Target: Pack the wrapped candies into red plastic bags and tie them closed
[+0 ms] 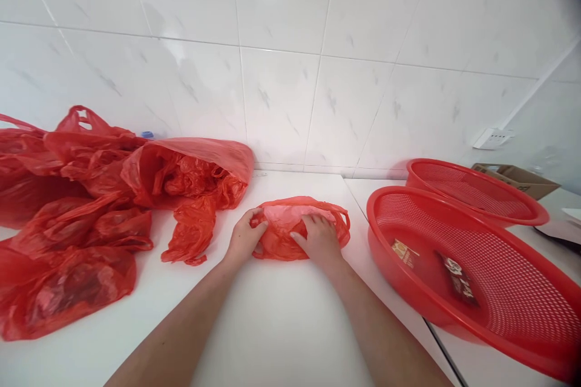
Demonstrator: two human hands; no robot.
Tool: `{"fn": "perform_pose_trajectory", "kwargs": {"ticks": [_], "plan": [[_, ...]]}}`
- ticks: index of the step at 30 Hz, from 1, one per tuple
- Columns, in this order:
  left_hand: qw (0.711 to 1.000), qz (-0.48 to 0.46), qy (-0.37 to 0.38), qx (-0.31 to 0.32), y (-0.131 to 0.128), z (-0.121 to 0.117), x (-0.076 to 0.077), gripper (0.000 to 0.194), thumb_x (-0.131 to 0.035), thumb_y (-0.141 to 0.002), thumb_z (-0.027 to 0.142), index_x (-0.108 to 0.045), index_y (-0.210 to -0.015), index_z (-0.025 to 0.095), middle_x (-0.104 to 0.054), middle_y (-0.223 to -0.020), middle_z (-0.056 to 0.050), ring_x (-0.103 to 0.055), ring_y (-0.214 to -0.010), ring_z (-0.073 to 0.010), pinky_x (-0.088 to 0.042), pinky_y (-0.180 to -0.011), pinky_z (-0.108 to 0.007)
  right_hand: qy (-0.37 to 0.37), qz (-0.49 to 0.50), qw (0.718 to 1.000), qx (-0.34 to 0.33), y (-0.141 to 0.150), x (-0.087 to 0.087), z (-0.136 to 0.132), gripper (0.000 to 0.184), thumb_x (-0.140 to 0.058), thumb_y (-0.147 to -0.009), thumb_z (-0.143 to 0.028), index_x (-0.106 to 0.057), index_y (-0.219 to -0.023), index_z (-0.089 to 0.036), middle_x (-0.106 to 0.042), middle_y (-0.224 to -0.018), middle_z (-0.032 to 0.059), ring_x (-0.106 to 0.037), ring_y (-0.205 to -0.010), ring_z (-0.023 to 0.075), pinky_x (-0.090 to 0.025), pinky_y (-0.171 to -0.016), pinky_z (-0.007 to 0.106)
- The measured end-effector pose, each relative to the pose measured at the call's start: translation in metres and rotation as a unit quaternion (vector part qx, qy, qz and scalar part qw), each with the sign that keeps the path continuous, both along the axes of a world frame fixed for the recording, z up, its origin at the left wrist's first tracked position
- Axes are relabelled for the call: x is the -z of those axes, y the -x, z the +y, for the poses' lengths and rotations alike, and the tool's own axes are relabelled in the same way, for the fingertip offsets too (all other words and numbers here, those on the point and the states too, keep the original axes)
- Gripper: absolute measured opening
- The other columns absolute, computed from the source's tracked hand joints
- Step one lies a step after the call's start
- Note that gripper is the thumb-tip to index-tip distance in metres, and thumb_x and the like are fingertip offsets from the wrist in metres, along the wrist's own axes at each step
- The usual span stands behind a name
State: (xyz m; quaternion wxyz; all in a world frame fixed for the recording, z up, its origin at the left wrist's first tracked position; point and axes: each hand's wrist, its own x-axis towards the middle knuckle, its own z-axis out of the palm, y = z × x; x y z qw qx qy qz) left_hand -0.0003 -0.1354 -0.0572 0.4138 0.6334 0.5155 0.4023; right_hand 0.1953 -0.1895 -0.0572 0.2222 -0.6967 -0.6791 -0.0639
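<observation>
A red plastic bag [284, 243] lies on the white table in front of me, its paler inner side showing along the top. At the bag's left end, my left hand [246, 234] has its thumb and curled fingers closed around the edge. My right hand [321, 239] rests on the right part of the same bag, fingers stretched over it and thumb held apart. A handle loop of the bag sticks out beyond the right hand. The undersides of both hands are hidden.
Crumpled red bags [72, 254] are heaped at the left, beside a larger red bag [213, 154] stuffed with more. On the right stands a red mesh basket [512, 266] holding a dark packet [458, 281] and a brownish packet [403, 252]. Behind are another basket [481, 190] and a cardboard box [521, 180].
</observation>
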Motion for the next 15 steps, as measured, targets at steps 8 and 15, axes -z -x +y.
{"fn": "perform_pose_trajectory", "kwargs": {"ticks": [8,15], "plan": [[0.993,-0.112,-0.033,0.017,-0.004,0.000,0.008,0.053,-0.058,-0.071,0.011,-0.050,-0.122,0.017,-0.064,-0.109,-0.008,-0.062,-0.087,-0.0160,-0.051,-0.082,-0.031,-0.020,-0.034,0.999,0.022,-0.002,-0.002,-0.006,0.039,-0.043,-0.088,-0.044,-0.057,-0.114,-0.019,-0.057,-0.114,0.0094,-0.053,-0.100,0.0244,-0.042,-0.079,0.035],[0.995,-0.098,-0.030,0.013,-0.003,0.000,0.016,0.061,-0.052,-0.065,0.002,-0.054,-0.123,0.020,-0.062,-0.116,-0.007,-0.060,-0.099,-0.0179,-0.047,-0.090,-0.032,-0.056,0.024,0.997,0.037,0.000,-0.001,-0.003,0.053,-0.039,-0.087,-0.050,-0.043,-0.127,-0.016,-0.053,-0.123,0.0128,-0.051,-0.107,0.0278,-0.045,-0.074,0.037]]}}
